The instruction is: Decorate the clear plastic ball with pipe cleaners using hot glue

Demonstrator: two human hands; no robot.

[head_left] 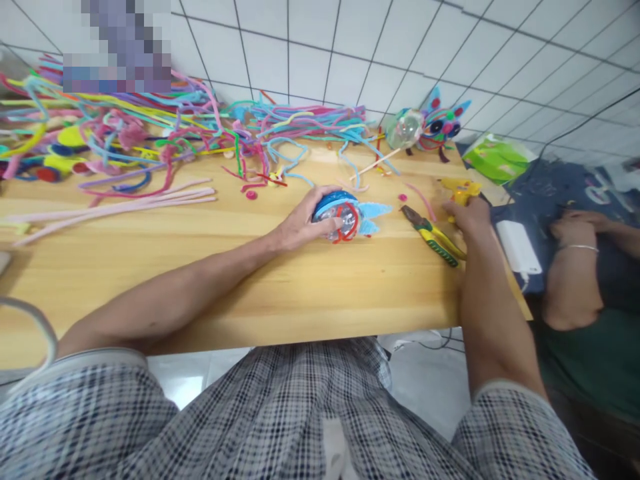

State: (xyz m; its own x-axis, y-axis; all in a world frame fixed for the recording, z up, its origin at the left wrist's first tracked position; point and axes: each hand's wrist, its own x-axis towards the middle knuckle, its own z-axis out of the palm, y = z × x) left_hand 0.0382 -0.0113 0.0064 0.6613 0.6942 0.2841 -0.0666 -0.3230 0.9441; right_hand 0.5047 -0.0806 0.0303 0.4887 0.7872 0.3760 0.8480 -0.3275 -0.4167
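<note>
My left hand point(304, 223) is wrapped round a craft ball point(334, 198), which rests on or just above the table. The ball has a shiny blue side, a clear side, red pipe-cleaner loops and light blue fuzzy ears point(373, 212) pointing right. At the table's right end my right hand point(473, 217) grips a yellow hot glue gun point(459, 191), its nozzle towards the left. Pliers point(433, 237) with yellow and green handles lie between my hands, their jaws pointing up and left. A small pink piece point(403, 197) sits near the plier tips.
Heaps of coloured pipe cleaners point(300, 123) line the back of the wooden table point(300, 293). A finished-looking clear ball figure point(407, 128) with blue ears stands at the back right. To the right are a white power bank-like box point(519, 247), a green packet point(497, 158) and another person's arms point(573, 267).
</note>
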